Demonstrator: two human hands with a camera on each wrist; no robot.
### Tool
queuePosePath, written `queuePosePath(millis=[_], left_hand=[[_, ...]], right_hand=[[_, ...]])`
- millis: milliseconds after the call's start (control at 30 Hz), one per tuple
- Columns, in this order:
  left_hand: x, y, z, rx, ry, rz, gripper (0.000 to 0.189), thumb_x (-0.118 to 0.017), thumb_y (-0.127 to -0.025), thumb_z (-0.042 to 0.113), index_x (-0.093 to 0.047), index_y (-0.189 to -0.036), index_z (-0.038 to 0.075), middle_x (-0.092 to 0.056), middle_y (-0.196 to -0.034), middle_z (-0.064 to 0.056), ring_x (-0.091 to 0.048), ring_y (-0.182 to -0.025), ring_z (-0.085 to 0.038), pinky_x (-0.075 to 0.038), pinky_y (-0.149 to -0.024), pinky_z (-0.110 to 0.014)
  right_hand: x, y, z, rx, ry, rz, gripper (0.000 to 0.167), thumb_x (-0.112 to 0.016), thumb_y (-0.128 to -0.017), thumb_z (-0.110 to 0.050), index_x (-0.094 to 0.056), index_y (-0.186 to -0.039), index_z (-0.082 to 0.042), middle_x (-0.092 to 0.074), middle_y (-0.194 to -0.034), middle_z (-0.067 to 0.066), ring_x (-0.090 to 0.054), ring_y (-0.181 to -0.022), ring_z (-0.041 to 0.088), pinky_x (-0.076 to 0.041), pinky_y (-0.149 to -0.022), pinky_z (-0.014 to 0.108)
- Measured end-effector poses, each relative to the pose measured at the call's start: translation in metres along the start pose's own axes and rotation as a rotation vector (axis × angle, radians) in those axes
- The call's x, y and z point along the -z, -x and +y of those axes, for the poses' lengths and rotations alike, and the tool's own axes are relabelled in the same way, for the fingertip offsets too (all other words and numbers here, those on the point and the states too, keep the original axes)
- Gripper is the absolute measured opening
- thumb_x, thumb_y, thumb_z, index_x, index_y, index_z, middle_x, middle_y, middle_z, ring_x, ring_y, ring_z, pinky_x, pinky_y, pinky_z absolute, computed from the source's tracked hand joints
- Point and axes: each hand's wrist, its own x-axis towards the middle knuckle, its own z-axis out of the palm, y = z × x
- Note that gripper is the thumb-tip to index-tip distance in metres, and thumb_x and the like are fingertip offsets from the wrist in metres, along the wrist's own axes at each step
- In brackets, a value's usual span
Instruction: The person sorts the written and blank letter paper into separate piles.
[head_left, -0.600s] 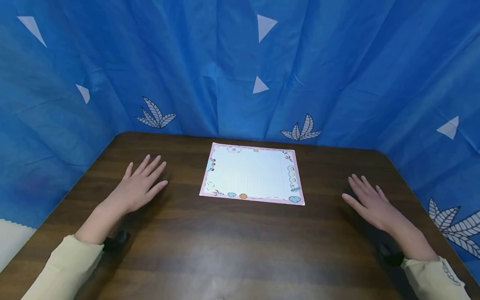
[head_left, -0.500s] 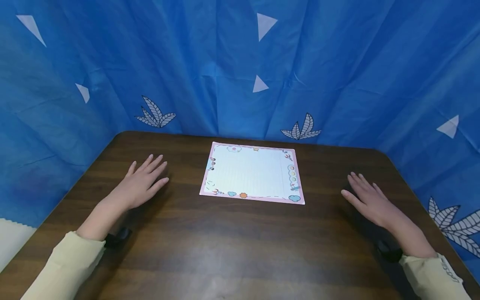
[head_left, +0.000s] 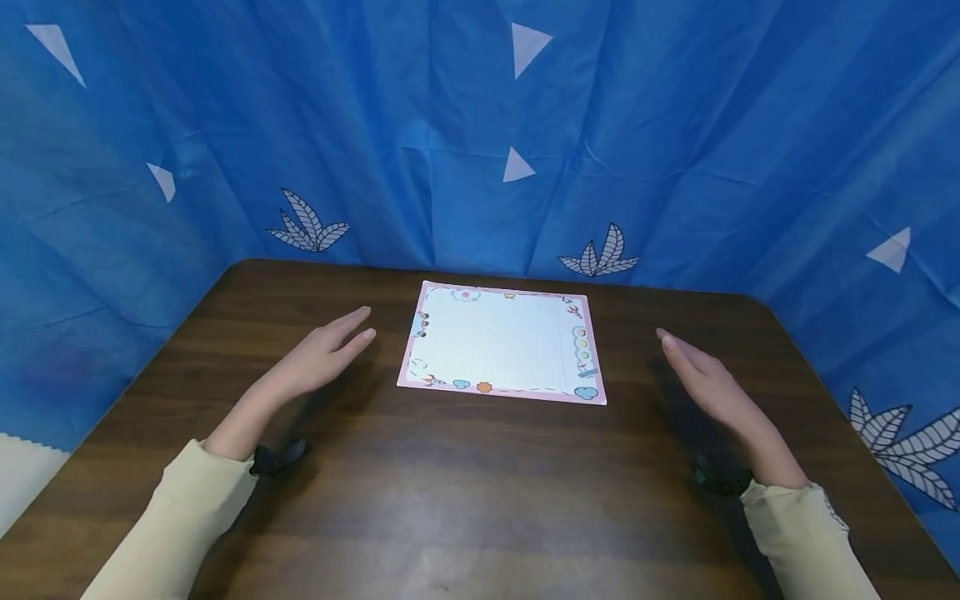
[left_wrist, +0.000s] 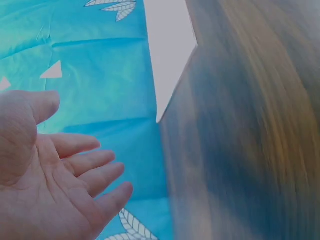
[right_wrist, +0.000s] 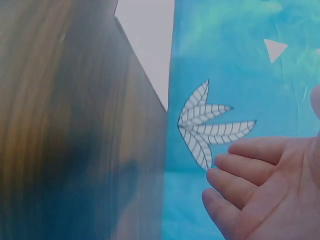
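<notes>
A sheet of paper (head_left: pixel 491 342) with a pink border, faint ruled lines and small cartoon pictures lies flat on the brown wooden table (head_left: pixel 465 475). To its left, my left hand (head_left: pixel 322 354) hovers over the table, palm turned inward, fingers extended and nothing held. My right hand (head_left: pixel 708 379) is on the other side of the sheet, also turned inward, with thumb and fingers extended. Both palms show bare in the wrist views, the left hand (left_wrist: pixel 60 175) with its fingers slightly spread and the right hand (right_wrist: pixel 265 185) with its fingers side by side.
A blue curtain (head_left: pixel 360 108) with white triangles and leaf prints hangs behind the table and along both sides. Something white (head_left: pixel 26 479) shows past the table's left edge. Dark wrist straps (head_left: pixel 277 458) sit below the hands.
Both hands have moved inward toward the paper and turned from palms down to palms facing each other. The paper has stayed in place on the table.
</notes>
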Motion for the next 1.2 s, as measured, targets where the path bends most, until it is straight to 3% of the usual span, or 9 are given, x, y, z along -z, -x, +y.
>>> queuePosePath(millis=[267, 533, 833, 933, 1100, 1200], left_hand=[[-0.011, -0.016, 0.008, 0.013, 0.123, 0.019, 0.066, -0.036, -0.100, 0.043, -0.025, -0.145, -0.003, -0.025, -0.148, -0.020, -0.021, -0.135, -0.034, -0.020, -0.106, -0.051], [-0.024, -0.033, 0.014, 0.067, 0.268, 0.008, 0.063, -0.038, -0.100, 0.040, -0.025, -0.146, -0.001, -0.026, -0.149, -0.018, -0.021, -0.136, -0.032, -0.021, -0.106, -0.050], [-0.045, -0.050, 0.015, 0.152, 0.356, -0.023, 0.062, -0.039, -0.100, 0.034, -0.021, -0.147, -0.002, -0.021, -0.150, -0.021, -0.016, -0.137, -0.035, -0.016, -0.107, -0.052], [-0.051, -0.054, 0.013, 0.153, 0.407, -0.013, 0.060, -0.038, -0.101, 0.031, -0.018, -0.147, -0.002, -0.019, -0.150, -0.022, -0.015, -0.137, -0.036, -0.015, -0.107, -0.053], [-0.060, -0.057, 0.011, 0.135, 0.515, -0.005, 0.060, -0.035, -0.102, 0.029, -0.014, -0.147, -0.004, -0.018, -0.150, -0.023, -0.014, -0.137, -0.035, -0.014, -0.107, -0.052], [-0.062, -0.057, 0.010, 0.135, 0.547, 0.000, 0.060, -0.034, -0.102, 0.030, -0.013, -0.147, -0.004, -0.018, -0.150, -0.022, -0.012, -0.138, -0.033, -0.013, -0.108, -0.050]], right_hand=[[-0.016, -0.022, -0.009, -0.037, -0.078, 0.031, 0.069, -0.017, -0.101, -0.047, -0.020, -0.145, 0.005, -0.018, -0.148, 0.028, -0.018, -0.133, 0.044, -0.020, -0.102, 0.059], [-0.032, -0.041, -0.010, -0.141, -0.275, 0.046, 0.083, -0.018, -0.095, -0.060, -0.023, -0.144, 0.007, -0.023, -0.147, 0.027, -0.021, -0.134, 0.039, -0.020, -0.105, 0.051], [-0.052, -0.052, -0.010, -0.189, -0.532, 0.059, 0.067, -0.022, -0.101, -0.046, -0.010, -0.149, -0.001, -0.013, -0.153, 0.017, -0.012, -0.138, 0.030, -0.009, -0.109, 0.046], [-0.059, -0.055, -0.011, -0.191, -0.583, 0.055, 0.063, -0.022, -0.103, -0.041, -0.006, -0.149, -0.001, -0.010, -0.153, 0.017, -0.011, -0.139, 0.029, -0.007, -0.109, 0.045], [-0.067, -0.056, -0.012, -0.230, -0.549, 0.062, 0.063, -0.024, -0.102, -0.039, -0.007, -0.149, -0.001, -0.009, -0.154, 0.016, -0.012, -0.139, 0.028, -0.009, -0.109, 0.043], [-0.070, -0.055, -0.013, -0.250, -0.476, 0.077, 0.064, -0.026, -0.102, -0.042, -0.008, -0.149, -0.003, -0.009, -0.154, 0.016, -0.011, -0.139, 0.030, -0.010, -0.109, 0.048]])
